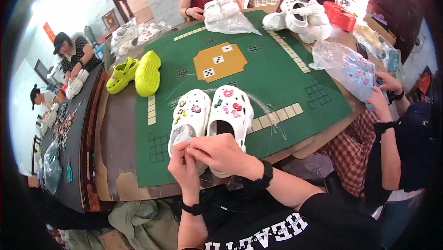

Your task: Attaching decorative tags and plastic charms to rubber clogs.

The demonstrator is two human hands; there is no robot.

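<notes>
A pair of white clogs stands side by side at the near edge of the green mat (300, 134), toes pointing away from me. Small colourful charms dot the tops of the left clog (187, 107) and the right clog (237, 104). Over the heel end of the left clog, the fingertips of my left hand (183, 167) and my right hand (217, 152) meet in a pinch. Whatever they hold is too small to make out. Something greyish and clear shows inside the left clog's opening. Thin clear strands (272, 116) lie on the mat around both toes.
Lime-green clogs (147, 74) sit at the mat's left edge. White clogs (297, 17) are piled at the far right. Across the table a person holds a bagged bundle (224, 14); at the right another person's hands hold a plastic bag (350, 72). People work at a side table (69, 134).
</notes>
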